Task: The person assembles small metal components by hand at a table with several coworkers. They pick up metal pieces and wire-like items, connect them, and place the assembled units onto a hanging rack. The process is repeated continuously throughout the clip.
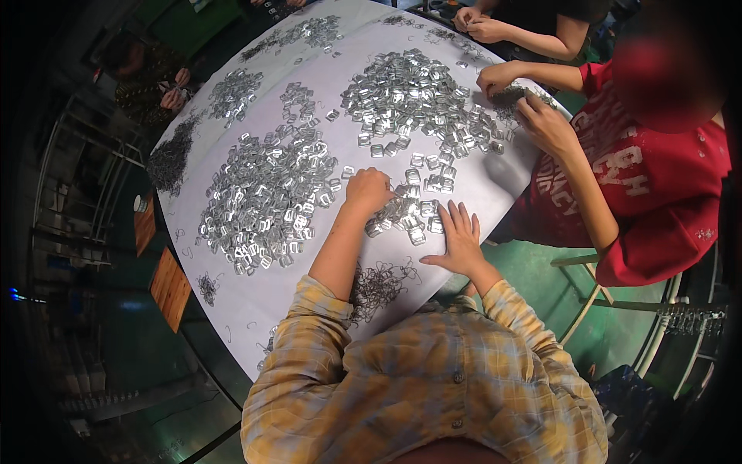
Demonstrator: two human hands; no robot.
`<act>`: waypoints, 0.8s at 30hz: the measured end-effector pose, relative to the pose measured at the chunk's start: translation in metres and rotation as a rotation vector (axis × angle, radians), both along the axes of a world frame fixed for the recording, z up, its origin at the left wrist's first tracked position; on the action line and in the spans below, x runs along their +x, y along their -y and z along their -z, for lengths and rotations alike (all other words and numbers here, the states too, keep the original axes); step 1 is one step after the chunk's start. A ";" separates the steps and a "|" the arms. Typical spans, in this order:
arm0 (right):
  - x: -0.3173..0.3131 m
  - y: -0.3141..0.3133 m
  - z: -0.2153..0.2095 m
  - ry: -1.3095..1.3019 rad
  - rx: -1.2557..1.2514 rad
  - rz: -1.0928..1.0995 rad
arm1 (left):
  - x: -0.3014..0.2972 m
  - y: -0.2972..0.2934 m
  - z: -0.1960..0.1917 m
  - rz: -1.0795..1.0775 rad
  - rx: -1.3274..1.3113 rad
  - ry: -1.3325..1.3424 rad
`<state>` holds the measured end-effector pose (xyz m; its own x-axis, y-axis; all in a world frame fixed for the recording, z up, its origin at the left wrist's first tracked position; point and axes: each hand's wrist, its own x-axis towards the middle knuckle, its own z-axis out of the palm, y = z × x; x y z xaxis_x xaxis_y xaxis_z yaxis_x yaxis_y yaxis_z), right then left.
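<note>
Pose of the person's two hands. The left hand (369, 189) lies with its back uppermost and its fingers bent under; the fingertips are hidden, so the closure of its grip cannot be told. Behind this grip the left forearm (338, 243) runs down toward the body, bare from the wrist to a bunched plaid sleeve (321, 309). To the right of the left grip, and nearer the body, the right hand (461, 243) is palm down, its fingers parted and pointing forward, its thumb stretched leftward; directly behind it, the right wrist (485, 274) enters its cuff
</note>
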<state>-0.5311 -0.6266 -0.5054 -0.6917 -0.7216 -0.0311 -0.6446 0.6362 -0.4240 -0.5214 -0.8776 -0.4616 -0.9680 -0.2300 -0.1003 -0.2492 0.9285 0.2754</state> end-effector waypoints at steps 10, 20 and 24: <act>0.000 0.006 -0.002 0.000 0.005 0.005 | -0.021 -0.040 0.019 0.005 -0.006 -0.149; 0.002 0.004 -0.002 0.020 0.023 -0.001 | -0.020 -0.064 0.012 0.066 -0.114 -0.174; 0.001 0.005 -0.003 0.023 0.012 -0.008 | -0.016 -0.063 0.020 0.023 -0.145 -0.240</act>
<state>-0.5299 -0.6316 -0.5025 -0.6846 -0.7267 -0.0559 -0.6400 0.6361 -0.4309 -0.5373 -0.8148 -0.4812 -0.9651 -0.2033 0.1652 -0.1716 0.9671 0.1875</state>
